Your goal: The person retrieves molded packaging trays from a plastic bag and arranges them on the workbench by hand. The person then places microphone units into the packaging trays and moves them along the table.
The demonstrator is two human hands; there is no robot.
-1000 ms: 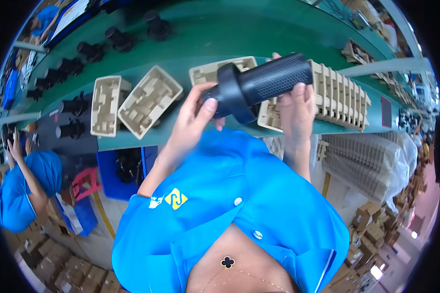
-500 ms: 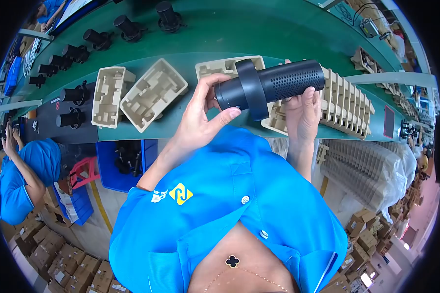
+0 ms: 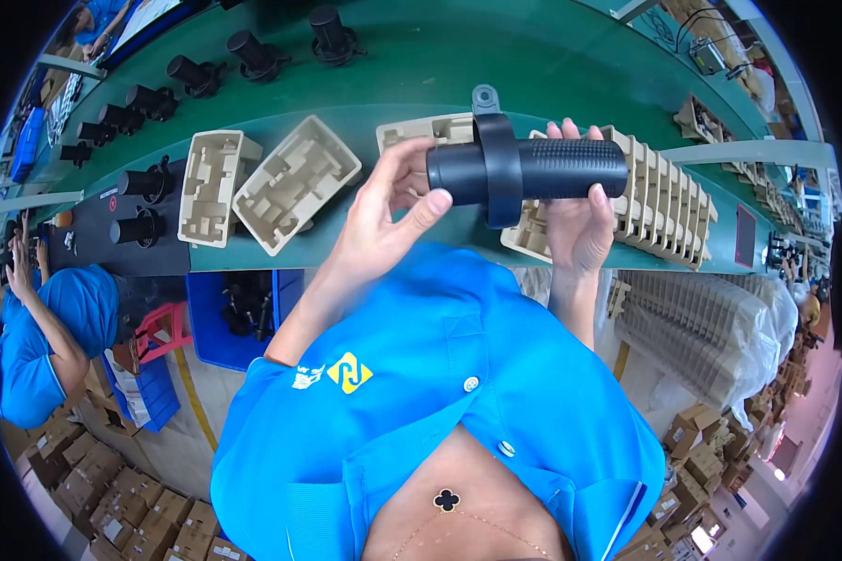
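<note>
Within grip of left hand point(image 3: 380, 213) and right hand point(image 3: 578, 226), black cylinder point(image 3: 460, 172), long axis crosswise, textured end point(image 3: 573, 169) rightward.

Black cylinder point(image 3: 557, 170), partly dotted

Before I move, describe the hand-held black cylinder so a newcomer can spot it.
At the green workbench, find the left hand and right hand. The black cylinder, ringed by a black collar, spans them; unlike the black units standing beyond, it is held sideways.
</note>
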